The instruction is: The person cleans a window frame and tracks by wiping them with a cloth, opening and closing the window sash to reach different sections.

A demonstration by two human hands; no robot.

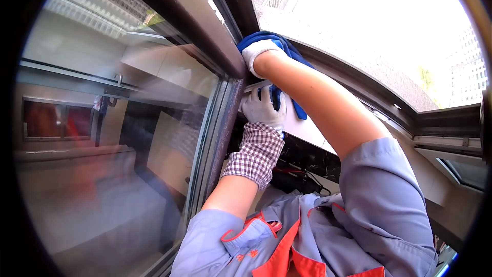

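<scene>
My right hand (259,54), in a white glove, reaches up to the inner corner of the dark window frame (238,69). It holds a blue cloth (277,37) bunched there, and its fingertips are hidden. One end of the cloth hangs below my forearm. Just beneath, my left hand (262,107) wears a white glove with dark blue showing at the fingers, and a checked sleeve cover (254,154) lies over that wrist. Its fingers are curled beside the frame and the pale sill (302,127); what they grip is hidden.
A glass pane (113,138) full of reflections fills the left side. At upper right the window opening shows bright outdoors, bordered by a dark lower frame rail (369,84). A black marbled edge (312,156) runs below the sill, with dark cables (302,174) under it.
</scene>
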